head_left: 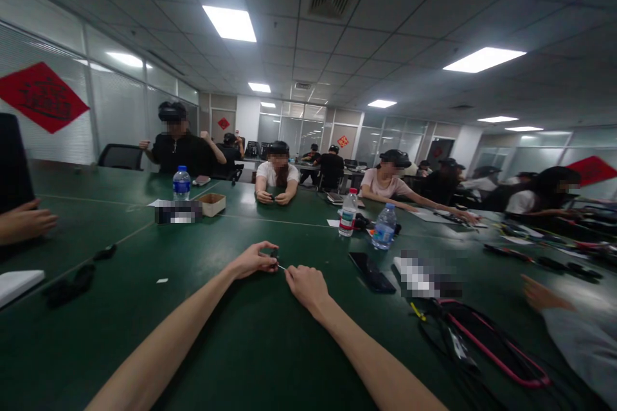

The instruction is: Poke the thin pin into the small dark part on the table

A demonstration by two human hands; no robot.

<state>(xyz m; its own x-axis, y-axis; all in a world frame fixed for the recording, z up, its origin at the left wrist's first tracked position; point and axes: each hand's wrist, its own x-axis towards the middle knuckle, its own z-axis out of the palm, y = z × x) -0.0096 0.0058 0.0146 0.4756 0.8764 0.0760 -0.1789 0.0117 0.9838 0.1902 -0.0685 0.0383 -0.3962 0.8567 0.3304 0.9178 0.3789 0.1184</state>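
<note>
Both my forearms reach out over a dark green table [241,347]. My left hand [254,260] is curled closed around a small dark object [274,253] held at the fingertips. My right hand [304,284] is closed in a pinch on a thin light pin-like piece [282,267] that points toward the dark object. The two hands sit close together, a few centimetres apart, just above the tabletop.
A black phone [371,271] lies right of my hands, with two water bottles [348,212] behind it. Pink and black cables [482,340] lie at the near right. Another person's hand [542,295] rests there. Several people sit around the far side.
</note>
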